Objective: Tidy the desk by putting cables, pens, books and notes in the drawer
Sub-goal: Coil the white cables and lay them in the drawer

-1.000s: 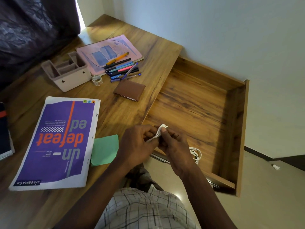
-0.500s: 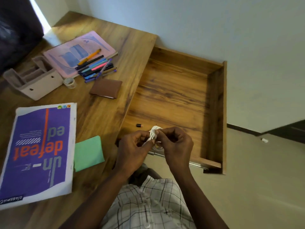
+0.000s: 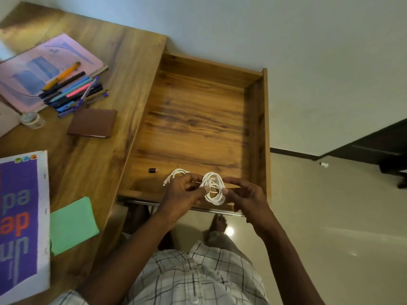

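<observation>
A white cable [image 3: 213,188], wound into a round coil, is pinched by the left hand [image 3: 185,194] over the front edge of the open wood-grain drawer [image 3: 255,119]. The right hand [image 3: 246,194], fingers loosely curved, is seen at the coil's rim; whether it grips cannot be told. Slim pens [image 3: 72,93] are fanned left of the drawer.

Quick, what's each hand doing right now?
Left hand: pinching the white cable coil.
Right hand: open, fingers loose beside the coil; contact cannot be told.
</observation>
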